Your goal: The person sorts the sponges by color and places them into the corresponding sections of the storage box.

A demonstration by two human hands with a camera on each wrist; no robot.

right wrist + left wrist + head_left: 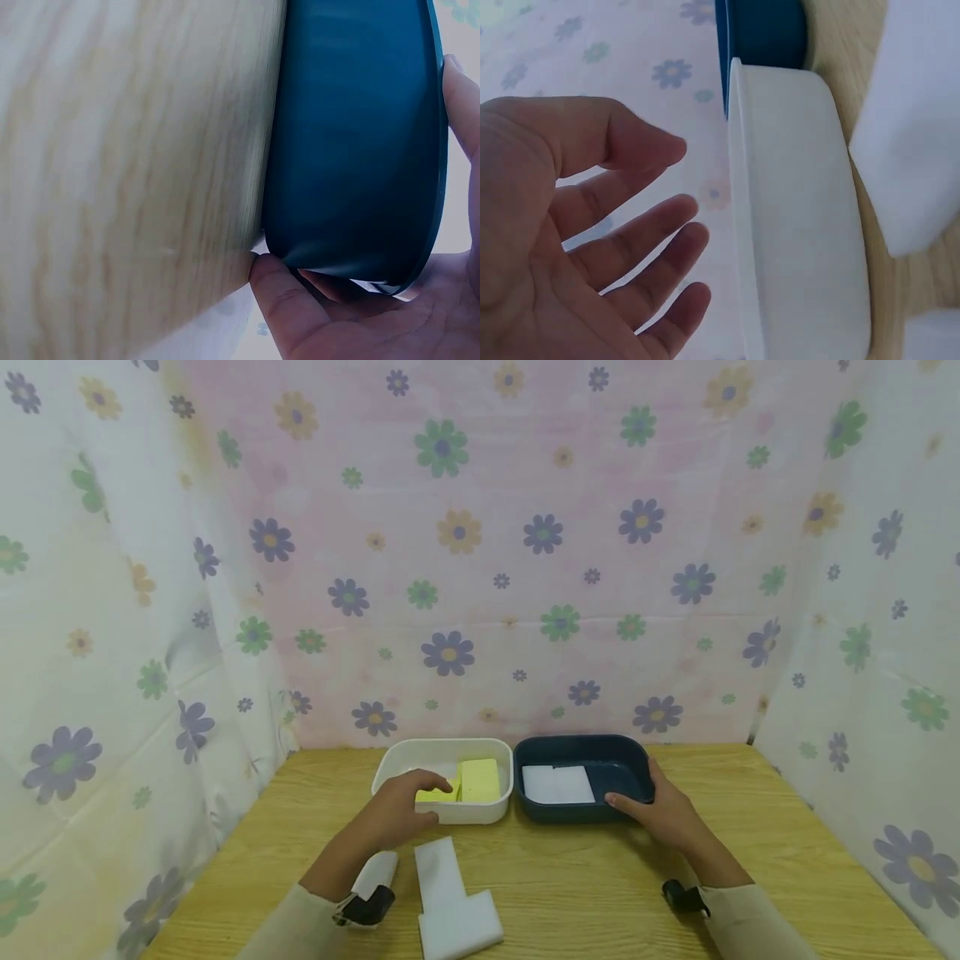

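My left hand (397, 812) hovers over the front left of a white plastic container (474, 814), fingers loosely bent and holding nothing. Yellow foam blocks (480, 780) lie in that container, partly hidden by the hand. In the left wrist view, the thumb and fingertips are apart, beside the white container's wall (802, 202). At the right end of a dark blue container (566, 814), my right hand (670, 817) grips it, thumb over the front rim. The right wrist view shows fingers curled round the blue container's end wall (352, 150). White foam (557, 786) lies inside it.
In front of the containers, a white foam block (440, 872) lies on the wooden table (585, 893), touching another white block (462, 927). A further white block (377, 870) is partly behind the left wrist. Flowered cloth (495, 560) encloses the back and sides.
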